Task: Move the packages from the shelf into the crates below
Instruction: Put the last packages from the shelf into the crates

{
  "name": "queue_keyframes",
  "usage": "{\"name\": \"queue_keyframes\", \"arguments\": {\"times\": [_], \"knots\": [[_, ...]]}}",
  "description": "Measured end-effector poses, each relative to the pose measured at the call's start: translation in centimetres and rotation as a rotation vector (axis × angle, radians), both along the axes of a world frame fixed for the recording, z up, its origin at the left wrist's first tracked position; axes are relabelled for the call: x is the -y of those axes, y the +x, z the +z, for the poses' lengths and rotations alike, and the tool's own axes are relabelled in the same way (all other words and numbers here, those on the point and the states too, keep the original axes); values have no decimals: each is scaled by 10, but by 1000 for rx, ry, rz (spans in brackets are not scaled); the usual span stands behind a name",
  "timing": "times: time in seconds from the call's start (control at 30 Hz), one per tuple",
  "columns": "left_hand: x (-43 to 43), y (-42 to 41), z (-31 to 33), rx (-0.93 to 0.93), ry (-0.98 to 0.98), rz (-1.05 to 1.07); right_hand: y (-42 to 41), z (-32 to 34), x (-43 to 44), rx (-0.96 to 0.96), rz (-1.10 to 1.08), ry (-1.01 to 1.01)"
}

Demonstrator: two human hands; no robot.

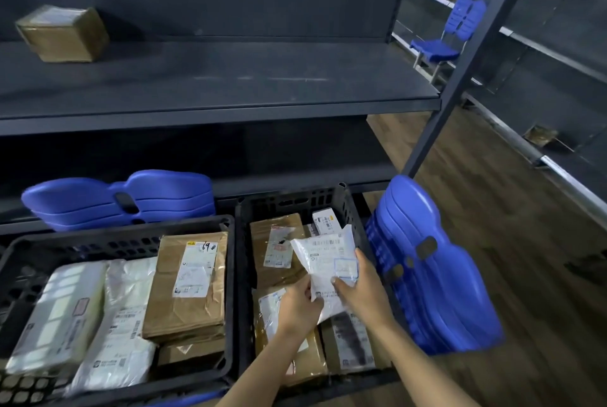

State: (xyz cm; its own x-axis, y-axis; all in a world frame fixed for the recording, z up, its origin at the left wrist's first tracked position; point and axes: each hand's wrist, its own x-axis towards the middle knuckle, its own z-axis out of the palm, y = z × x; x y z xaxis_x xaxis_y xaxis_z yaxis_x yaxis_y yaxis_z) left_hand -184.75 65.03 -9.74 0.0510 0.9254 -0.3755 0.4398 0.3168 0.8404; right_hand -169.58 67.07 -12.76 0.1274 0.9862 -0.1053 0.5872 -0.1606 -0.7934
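Observation:
A white plastic mailer (323,262) with a printed label hangs over the right black crate (244,242). My left hand (297,309) pinches its lower left edge, and my right hand (363,291) grips its right side with the thumb on the label. Brown parcels (276,252) lie in that crate under the mailer. The left black crate (115,234) holds white bags (121,324) and a brown paper package (190,285). One brown cardboard box (62,33) stands on the dark shelf (230,84) at the far left.
Stacked blue chair backs (121,198) sit behind the left crate, and another blue stack (430,272) stands right of the right crate. A shelf post (466,68) slants up at right. A blue chair (450,35) stands in the aisle on the wooden floor.

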Motion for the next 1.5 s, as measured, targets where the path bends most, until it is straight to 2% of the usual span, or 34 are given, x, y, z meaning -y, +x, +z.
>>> {"name": "queue_keyframes", "arguments": {"times": [0.6,0.8,1.0,1.2,1.27,1.33,1.5], "knots": [[-97,34,-105,-86,-93,52,-3,-109,-97,171,-74,-4],[-103,50,-118,-191,-119,-66,3,-129,-94,151,-129,-54],[-106,61,-124,-289,-181,-130,8,-134,-102,99,-78,-53],[-106,70,-128,-497,-162,-286,12,-135,-104,163,-15,-43],[-103,71,-127,-544,-173,-306,14,-132,-102,275,20,-94],[-101,71,-123,-582,-175,-322,13,-125,-100,476,61,-106],[-112,64,-121,-844,57,-402,19,-126,-105,862,271,308]]}}
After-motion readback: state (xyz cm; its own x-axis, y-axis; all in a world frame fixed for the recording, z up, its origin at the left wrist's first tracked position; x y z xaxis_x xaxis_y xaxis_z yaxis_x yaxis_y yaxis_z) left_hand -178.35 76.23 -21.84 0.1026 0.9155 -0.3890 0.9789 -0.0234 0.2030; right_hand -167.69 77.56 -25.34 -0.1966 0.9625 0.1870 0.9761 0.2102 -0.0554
